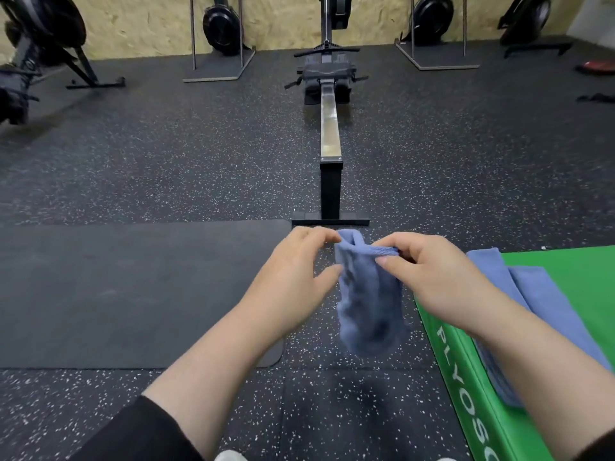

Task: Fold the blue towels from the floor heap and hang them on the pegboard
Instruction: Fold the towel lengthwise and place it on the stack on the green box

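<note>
While we stand over the black rubber floor flecked with white (206, 181), our two bare hands hold a small blue terry towel (369, 304) up in the air in front of us. Open floor runs ahead on both sides of the long steel rail of a rowing machine (329, 128), whose black foot bar sits just beyond our knuckles. To the left lies a plain dark grey mat (133, 287), its rounded right edge close under our left forearm. To the right the slanted edge of a green padded plyo box (466, 377) comes near the hanging towel, and more blue towels (532, 294) lie spread on its top, draped over its near edge under our right forearm.

Our right hand (429, 281) pinches the towel's top hem between thumb and curled fingers. Our left hand (293, 277) meets the other end of that hem; its fingers are bent toward the cloth, and it seems to nip the corner at the fingertips, though the blur leaves that unsure.

Between the hands the top hem runs roughly level, left to right. Below it the towel hangs bunched, its long axis pointing down toward the floor, its lower end free and blurred.
</note>
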`<state>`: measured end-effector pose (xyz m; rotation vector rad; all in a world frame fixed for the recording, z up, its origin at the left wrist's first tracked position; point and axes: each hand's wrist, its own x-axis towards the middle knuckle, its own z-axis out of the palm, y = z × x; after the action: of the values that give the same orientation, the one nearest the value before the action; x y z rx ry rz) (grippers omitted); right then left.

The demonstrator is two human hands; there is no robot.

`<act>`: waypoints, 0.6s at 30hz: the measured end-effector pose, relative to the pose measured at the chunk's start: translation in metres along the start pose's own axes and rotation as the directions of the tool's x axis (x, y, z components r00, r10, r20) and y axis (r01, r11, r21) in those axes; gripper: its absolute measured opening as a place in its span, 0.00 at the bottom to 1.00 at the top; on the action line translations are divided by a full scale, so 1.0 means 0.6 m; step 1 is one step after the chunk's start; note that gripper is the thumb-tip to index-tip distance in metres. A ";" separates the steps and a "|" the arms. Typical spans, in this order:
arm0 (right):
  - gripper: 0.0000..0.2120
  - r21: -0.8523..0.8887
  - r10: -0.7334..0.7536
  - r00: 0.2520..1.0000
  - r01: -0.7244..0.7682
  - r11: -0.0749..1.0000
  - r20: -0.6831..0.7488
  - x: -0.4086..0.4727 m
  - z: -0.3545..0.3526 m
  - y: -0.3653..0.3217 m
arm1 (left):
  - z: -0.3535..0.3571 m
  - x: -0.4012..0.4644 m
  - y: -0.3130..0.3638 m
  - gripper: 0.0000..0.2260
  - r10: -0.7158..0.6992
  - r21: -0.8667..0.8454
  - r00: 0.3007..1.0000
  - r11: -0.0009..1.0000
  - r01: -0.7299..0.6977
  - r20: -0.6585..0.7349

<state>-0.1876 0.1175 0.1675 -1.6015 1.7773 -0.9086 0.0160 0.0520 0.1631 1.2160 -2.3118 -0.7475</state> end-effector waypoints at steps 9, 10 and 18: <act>0.09 -0.022 -0.081 0.996 0.082 0.996 0.039 -0.008 -0.009 -0.007 | -0.005 -0.016 -0.034 0.09 0.056 0.055 0.988 0.996 -0.064 0.143; 0.09 -0.006 -0.081 0.996 0.081 0.997 0.030 -0.008 -0.010 -0.006 | -0.008 -0.016 -0.036 0.09 0.068 0.022 0.990 0.997 -0.072 0.123; 0.10 0.097 -0.108 0.994 0.105 0.990 0.029 -0.008 -0.010 -0.007 | -0.015 -0.023 -0.027 0.11 0.134 -0.097 0.985 0.988 -0.124 0.106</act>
<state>-0.1889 0.1226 0.1744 -1.6531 1.6135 -0.9948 0.0385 0.0533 0.1583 0.9976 -2.3923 -0.8834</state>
